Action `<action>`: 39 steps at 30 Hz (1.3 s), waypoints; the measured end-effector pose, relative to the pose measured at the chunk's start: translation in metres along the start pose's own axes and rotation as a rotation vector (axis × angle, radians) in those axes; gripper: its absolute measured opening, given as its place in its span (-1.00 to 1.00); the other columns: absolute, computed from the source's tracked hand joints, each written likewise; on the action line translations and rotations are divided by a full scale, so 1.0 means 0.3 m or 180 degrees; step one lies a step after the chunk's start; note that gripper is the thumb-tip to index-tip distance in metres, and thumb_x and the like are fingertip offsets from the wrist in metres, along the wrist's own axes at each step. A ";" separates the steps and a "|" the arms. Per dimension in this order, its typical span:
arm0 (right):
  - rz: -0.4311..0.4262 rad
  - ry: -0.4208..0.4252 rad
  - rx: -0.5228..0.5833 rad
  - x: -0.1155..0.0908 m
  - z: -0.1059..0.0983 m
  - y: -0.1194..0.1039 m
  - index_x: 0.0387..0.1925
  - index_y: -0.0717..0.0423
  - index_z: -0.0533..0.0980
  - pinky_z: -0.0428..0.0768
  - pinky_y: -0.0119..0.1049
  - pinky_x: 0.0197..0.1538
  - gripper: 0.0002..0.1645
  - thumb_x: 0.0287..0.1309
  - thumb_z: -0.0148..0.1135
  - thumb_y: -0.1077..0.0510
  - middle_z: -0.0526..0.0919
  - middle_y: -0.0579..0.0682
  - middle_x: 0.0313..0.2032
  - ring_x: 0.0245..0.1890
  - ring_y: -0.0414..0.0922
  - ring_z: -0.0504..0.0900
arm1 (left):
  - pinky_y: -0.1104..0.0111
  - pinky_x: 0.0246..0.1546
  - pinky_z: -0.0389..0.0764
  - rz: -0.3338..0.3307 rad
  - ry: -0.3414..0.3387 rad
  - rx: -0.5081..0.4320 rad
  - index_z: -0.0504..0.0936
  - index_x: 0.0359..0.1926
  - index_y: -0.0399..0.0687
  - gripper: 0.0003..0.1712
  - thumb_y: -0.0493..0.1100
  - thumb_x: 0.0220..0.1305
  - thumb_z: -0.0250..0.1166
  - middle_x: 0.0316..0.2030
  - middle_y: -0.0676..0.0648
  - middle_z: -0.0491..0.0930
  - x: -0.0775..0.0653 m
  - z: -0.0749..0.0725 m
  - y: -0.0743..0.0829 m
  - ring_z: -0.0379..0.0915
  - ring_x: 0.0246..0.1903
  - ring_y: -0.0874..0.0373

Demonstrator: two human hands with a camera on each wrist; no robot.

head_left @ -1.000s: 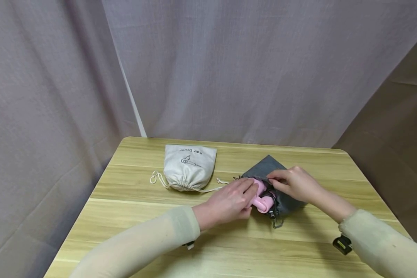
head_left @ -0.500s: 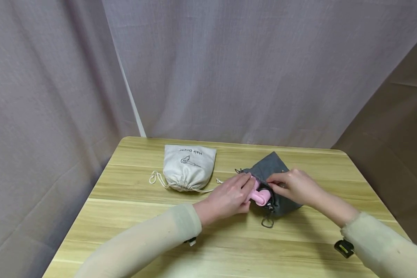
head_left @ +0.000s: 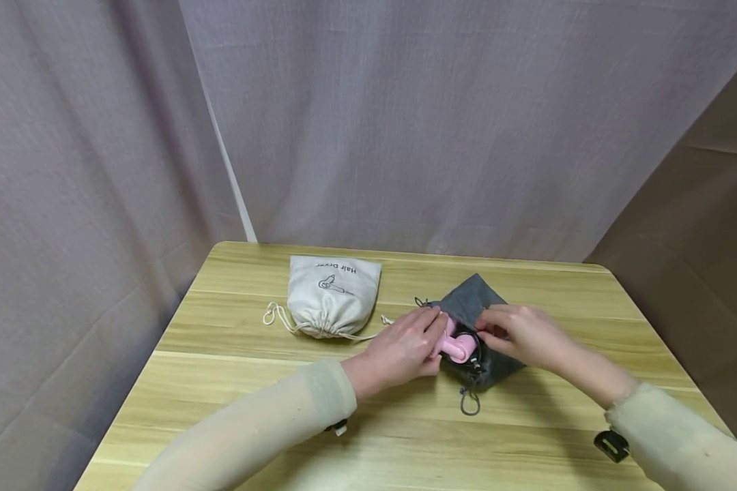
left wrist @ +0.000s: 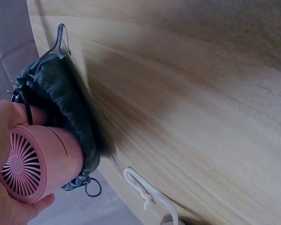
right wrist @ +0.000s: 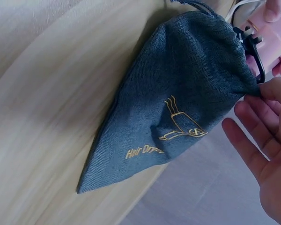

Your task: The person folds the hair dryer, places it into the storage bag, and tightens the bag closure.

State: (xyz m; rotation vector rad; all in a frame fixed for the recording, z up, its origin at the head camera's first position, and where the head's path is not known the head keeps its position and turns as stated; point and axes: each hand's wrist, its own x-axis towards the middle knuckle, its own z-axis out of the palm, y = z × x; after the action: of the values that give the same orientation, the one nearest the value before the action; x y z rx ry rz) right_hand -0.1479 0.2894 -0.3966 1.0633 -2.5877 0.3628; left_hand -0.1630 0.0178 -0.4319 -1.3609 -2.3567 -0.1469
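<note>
A pink hair dryer (head_left: 457, 346) sits partly inside the mouth of a dark grey drawstring bag (head_left: 471, 300). My left hand (head_left: 403, 344) grips the dryer's body; the left wrist view shows its slotted round end (left wrist: 19, 165) against the palm. With thumb and forefinger my right hand (head_left: 524, 334) pinches the rim of the bag's mouth, its other fingers loose below. A black power cord with its plug (right wrist: 249, 37) shows at the opening beside the dryer. Gold "Hair Dryer" lettering (right wrist: 145, 151) and a dryer drawing mark the bag's side. The dryer's front end is hidden inside.
A cream drawstring bag (head_left: 334, 296), printed with a hair dryer, lies on the wooden table (head_left: 233, 395) to the left. Its white cord (left wrist: 152, 192) reaches toward my left hand. Grey curtains (head_left: 405, 136) stand behind the table.
The dryer has shifted slightly left and up in the head view, with the bag's mouth drawn left around it. The grey cord loop now hangs lower. Both hands keep their hold.
</note>
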 end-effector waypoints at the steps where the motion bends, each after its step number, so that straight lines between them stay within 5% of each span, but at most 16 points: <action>1: 0.0047 -0.0014 0.0089 -0.003 0.000 -0.001 -0.30 -0.04 0.69 0.59 -0.42 -0.46 -0.76 0.06 0.56 0.32 0.66 -0.30 -0.38 -0.44 -0.41 0.56 | 0.19 0.52 0.39 0.0002 0.0000 -0.0003 0.49 0.44 -0.32 -0.21 0.05 0.34 0.41 0.38 -0.29 0.54 0.000 0.002 0.001 0.49 0.40 -0.11; 6: 0.0117 -0.0010 0.0482 -0.006 -0.001 -0.013 -0.31 -0.04 0.68 0.67 -0.39 -0.41 -0.72 0.10 0.53 0.39 0.70 -0.32 -0.38 -0.40 -0.43 0.60 | 0.20 0.52 0.40 0.0003 0.0038 0.0029 0.53 0.40 -0.31 -0.24 0.06 0.33 0.41 0.34 -0.29 0.58 -0.002 0.008 0.005 0.51 0.38 -0.10; 18: 0.0156 0.0022 0.0565 0.001 -0.005 -0.022 -0.32 -0.03 0.68 0.70 -0.38 -0.41 -0.72 0.10 0.50 0.42 0.70 -0.30 -0.38 -0.40 -0.42 0.63 | 0.17 0.45 0.50 0.0080 0.0125 -0.0014 0.57 0.36 -0.30 -0.28 0.05 0.34 0.44 0.31 -0.30 0.60 0.002 0.005 0.003 0.55 0.34 -0.10; 25: 0.0303 0.0030 0.0732 0.004 -0.012 -0.035 -0.30 -0.04 0.69 0.68 -0.41 -0.41 -0.74 0.14 0.50 0.40 0.70 -0.32 -0.38 -0.40 -0.43 0.63 | 0.16 0.45 0.50 0.0235 0.0223 0.0261 0.54 0.40 -0.30 -0.25 0.09 0.37 0.40 0.34 -0.30 0.58 0.000 0.003 -0.003 0.54 0.35 -0.13; 34: 0.0556 -0.0352 0.1234 -0.003 -0.026 -0.059 -0.28 -0.03 0.69 0.67 -0.38 -0.41 -0.84 0.29 0.44 0.32 0.70 -0.32 -0.41 -0.42 -0.41 0.63 | 0.18 0.41 0.55 0.0404 0.0426 0.0455 0.57 0.34 -0.30 -0.28 0.07 0.31 0.40 0.27 -0.27 0.63 0.000 0.010 -0.006 0.60 0.28 -0.11; 39: 0.0609 -0.0210 0.1232 0.005 -0.018 -0.055 -0.28 -0.02 0.69 0.70 -0.36 -0.39 -0.79 0.25 0.43 0.37 0.72 -0.30 -0.39 -0.39 -0.40 0.66 | 0.18 0.44 0.52 0.0372 0.0380 0.0421 0.55 0.38 -0.30 -0.25 0.10 0.35 0.39 0.31 -0.27 0.60 -0.008 0.017 -0.004 0.57 0.32 -0.10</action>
State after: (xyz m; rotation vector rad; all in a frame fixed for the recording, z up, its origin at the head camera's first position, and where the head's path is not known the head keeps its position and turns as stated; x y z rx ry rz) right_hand -0.1360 0.2788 -0.3893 0.9547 -2.7539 0.9200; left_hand -0.1645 0.0168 -0.4373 -1.3820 -2.1436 -0.0366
